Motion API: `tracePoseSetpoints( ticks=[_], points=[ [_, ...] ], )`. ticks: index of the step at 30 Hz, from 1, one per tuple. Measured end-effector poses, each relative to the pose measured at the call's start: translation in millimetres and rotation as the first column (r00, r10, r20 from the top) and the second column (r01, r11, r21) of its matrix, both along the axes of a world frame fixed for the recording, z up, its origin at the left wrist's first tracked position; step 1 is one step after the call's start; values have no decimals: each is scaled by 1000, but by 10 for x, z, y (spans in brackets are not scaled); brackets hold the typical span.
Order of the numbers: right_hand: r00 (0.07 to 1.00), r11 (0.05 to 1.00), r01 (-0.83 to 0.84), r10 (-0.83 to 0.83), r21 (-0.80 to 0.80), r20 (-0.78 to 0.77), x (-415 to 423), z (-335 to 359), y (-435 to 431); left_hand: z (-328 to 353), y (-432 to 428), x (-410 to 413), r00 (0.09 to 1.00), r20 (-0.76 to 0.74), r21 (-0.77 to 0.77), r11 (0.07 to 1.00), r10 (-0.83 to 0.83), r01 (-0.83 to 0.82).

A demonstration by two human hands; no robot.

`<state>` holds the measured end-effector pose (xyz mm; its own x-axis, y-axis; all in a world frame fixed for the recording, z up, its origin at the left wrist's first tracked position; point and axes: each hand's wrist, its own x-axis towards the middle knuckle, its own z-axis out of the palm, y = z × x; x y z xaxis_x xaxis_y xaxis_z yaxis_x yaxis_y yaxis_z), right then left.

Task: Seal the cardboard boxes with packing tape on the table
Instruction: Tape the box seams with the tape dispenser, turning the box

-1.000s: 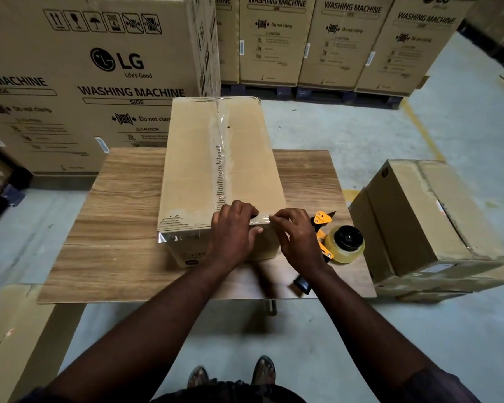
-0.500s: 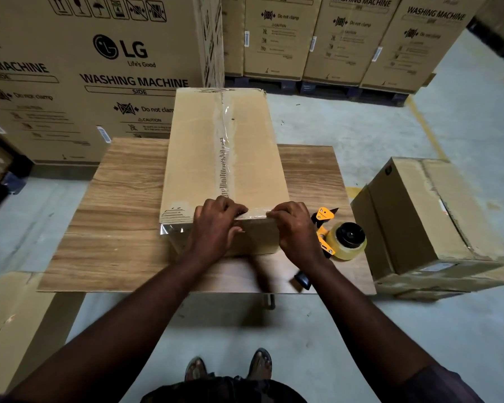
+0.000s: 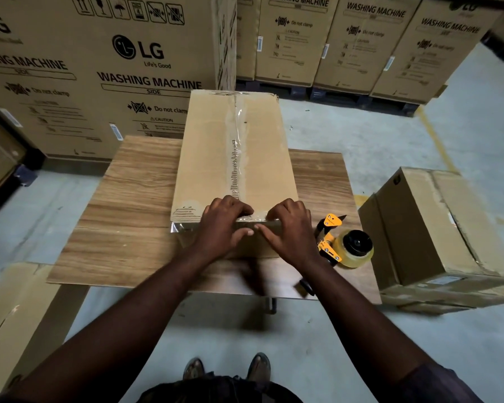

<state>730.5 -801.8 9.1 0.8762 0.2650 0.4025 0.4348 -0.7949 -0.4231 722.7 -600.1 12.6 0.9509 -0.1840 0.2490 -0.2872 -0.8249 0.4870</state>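
A long cardboard box (image 3: 210, 146) lies lengthwise on the wooden table (image 3: 122, 222). Clear packing tape (image 3: 239, 132) runs down its top seam, and more tape wraps its near edge, with a loose shiny end at the near left corner. My left hand (image 3: 220, 225) and my right hand (image 3: 291, 228) sit side by side on that near edge. Their fingers curl over the top and their thumbs press the front face. A yellow tape dispenser (image 3: 346, 245) with a clear roll lies on the table just right of my right hand.
A second taped cardboard box (image 3: 437, 228) stands on the floor right of the table. Large washing machine cartons (image 3: 99, 68) rise behind and to the left. Flat cardboard (image 3: 6, 301) lies at the lower left. My feet show below the table's near edge.
Both hands have slid a little to the left along the box's near edge. My right hand's fingers have come up over the top edge. The dispenser has not moved.
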Motion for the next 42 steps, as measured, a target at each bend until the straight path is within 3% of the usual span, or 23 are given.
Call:
tracePoseSetpoints(
  ticks=[2,5,8,15,23,27,33,39,42],
  points=[
    [999,999,33,-33,-18,5,38,26,60,-5,87,-2,998,60,-56,998,7,-4],
    [1000,1000,10,-10,-23,-5,44,-7,42,-21,259,-32,993,113,25,999,23,-26],
    [999,999,8,-10,-53,-34,22,-43,-8,-36,350,-87,998,56,118,992,30,-36],
    [998,999,-41,39,-28,-47,50,34,330,-26,271,-71,989,90,35,992,120,-123],
    [993,998,-51,47,-38,-105,56,-8,315,1,389,-81,999,26,48,998,26,-27],
    [990,1000,6,-1,29,-138,100,46,427,11,543,-88,989,102,54,993,103,-108],
    [991,999,25,-27,-21,-128,20,-10,429,6,797,-153,997,33,94,993,64,-67],
    [965,985,-168,173,41,-197,67,181,837,12,799,-56,997,35,-30,997,70,-69],
    [967,982,-175,185,75,-173,68,94,842,-5,892,-71,1000,15,-51,998,21,-20]
  ],
)
